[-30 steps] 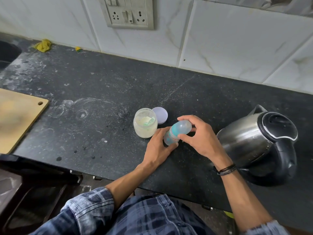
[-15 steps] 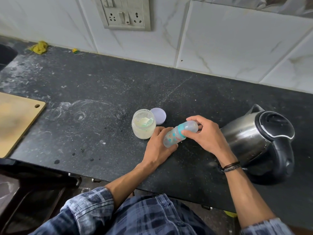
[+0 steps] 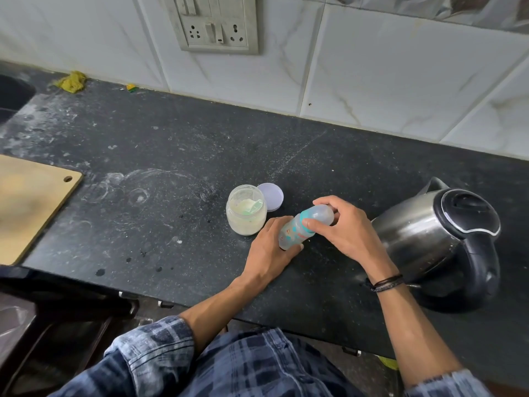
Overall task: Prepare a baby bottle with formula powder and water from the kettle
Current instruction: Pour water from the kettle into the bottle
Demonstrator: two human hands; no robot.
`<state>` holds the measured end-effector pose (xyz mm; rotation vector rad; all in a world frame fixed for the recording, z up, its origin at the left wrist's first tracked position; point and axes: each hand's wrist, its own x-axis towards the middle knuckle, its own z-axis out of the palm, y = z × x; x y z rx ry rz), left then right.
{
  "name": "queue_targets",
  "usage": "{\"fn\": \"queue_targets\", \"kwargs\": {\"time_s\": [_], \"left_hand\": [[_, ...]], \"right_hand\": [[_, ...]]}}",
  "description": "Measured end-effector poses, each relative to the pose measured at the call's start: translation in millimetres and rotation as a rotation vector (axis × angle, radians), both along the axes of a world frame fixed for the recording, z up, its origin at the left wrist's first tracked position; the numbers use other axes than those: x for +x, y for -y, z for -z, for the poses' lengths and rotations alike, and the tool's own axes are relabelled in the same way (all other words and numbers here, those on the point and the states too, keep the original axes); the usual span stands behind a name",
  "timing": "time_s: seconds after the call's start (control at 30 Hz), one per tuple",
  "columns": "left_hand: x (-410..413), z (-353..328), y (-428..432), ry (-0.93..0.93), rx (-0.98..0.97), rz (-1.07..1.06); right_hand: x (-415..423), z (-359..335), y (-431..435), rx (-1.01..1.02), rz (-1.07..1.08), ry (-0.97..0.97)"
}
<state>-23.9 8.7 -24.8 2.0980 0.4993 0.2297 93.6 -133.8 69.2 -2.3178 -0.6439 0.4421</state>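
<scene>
POSITION: baby bottle (image 3: pixel 294 232) is leaning between formula jar (image 3: pixel 246 213), left, and kettle (image 3: pixel 423 236), right | HANDS: left hand (image 3: pixel 269 253) is gripping its base; right hand (image 3: pixel 343 227) is pinching its cap (image 3: pixel 320 214) | HANDLING: probably light, smooth, slippery plastic; grip the body.

I see a dark stone countertop (image 3: pixel 171 156) running across the view, dusted with pale smears and faint ring marks (image 3: pixel 137 196) toward its left. Behind it the wall is white marble-look tile (image 3: pixel 386 81) with grey veins, and a grey switch-and-socket panel (image 3: pixel 217 24) sits at top centre. A crumpled yellow cloth (image 3: pixel 71 81) lies where counter meets wall at back left, a small yellow-green scrap (image 3: pixel 131 87) near it. At far left I make out a dark sink edge (image 3: pixel 13 93), and a wooden cutting board (image 3: pixel 28 202) with a corner hole lies on the counter. Below the front edge at lower left stands dark furniture (image 3: pixel 57 293); I cannot tell what kind. The light is soft and even.
</scene>
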Motion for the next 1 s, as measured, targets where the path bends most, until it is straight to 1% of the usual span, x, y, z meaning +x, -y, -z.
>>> {"fn": "queue_targets", "kwargs": {"time_s": [0.17, 0.5, 0.77, 0.9, 1.0], "left_hand": [[-0.8, -1.6, 0.1, 0.026, -0.031, -0.020], [-1.5, -9.7, 0.3, 0.073, -0.002, 0.055], [-3.7, -17.3, 0.0, 0.039, -0.067, 0.132], [-5.6, -16.7, 2.2, 0.022, -0.077, 0.127], [-7.3, -14.5, 2.4, 0.003, -0.084, 0.100]], "right_hand": [[-1.3, -0.4, 0.7, -0.040, -0.107, 0.020], [24.3, -9.3, 19.4, -0.033, -0.191, -0.170], [33.1, -18.4, 29.3, -0.012, -0.339, -0.203], [31.6, -16.7, 28.6, 0.007, -0.314, -0.210], [30.1, -9.2, 30.0, 0.072, -0.224, -0.250]]}}
